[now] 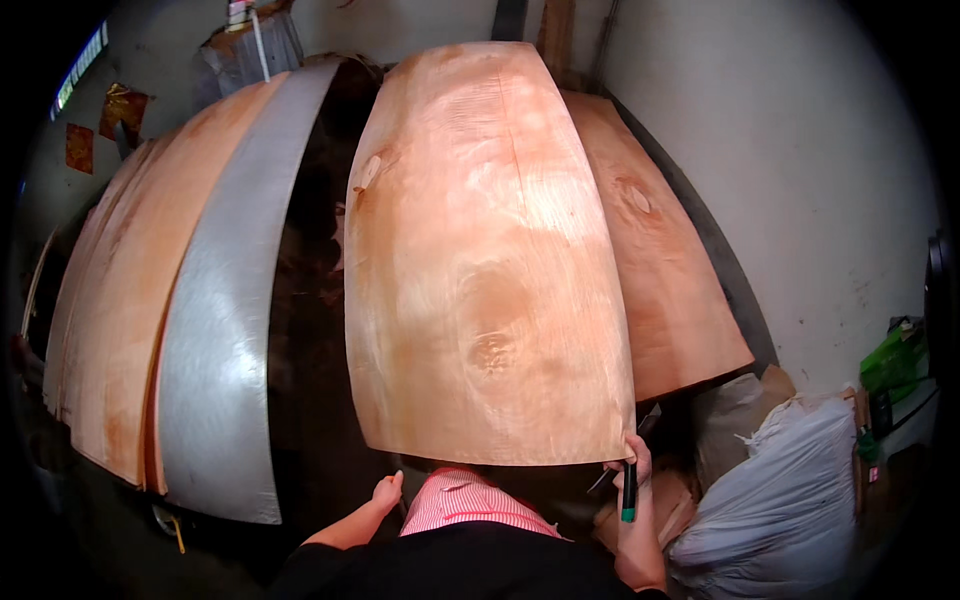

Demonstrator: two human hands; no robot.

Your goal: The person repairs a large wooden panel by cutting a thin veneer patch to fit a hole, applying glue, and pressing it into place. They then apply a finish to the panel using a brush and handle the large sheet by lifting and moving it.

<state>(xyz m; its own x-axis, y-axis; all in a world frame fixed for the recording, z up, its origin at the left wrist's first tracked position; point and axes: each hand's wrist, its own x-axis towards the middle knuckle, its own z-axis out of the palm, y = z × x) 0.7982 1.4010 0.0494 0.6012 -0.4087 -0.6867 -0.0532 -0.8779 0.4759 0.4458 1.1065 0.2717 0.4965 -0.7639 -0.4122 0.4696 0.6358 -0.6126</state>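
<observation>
A large pale wood veneer sheet stretches out before me, with knots and a thin crack in its far half. My right hand is closed at its near right corner, thumb by the edge. That same hand also holds a tool with a black handle and a green end; its working end is hard to make out. Near the sheet's left corner, a little off its edge, my left hand has its fingers curled in. Whatever it may hold is hidden.
On the left lies a stack of veneer sheets with a grey metal-like sheet along its right edge. Another veneer sheet rests at right by the white wall. A white sack and green bag are at lower right.
</observation>
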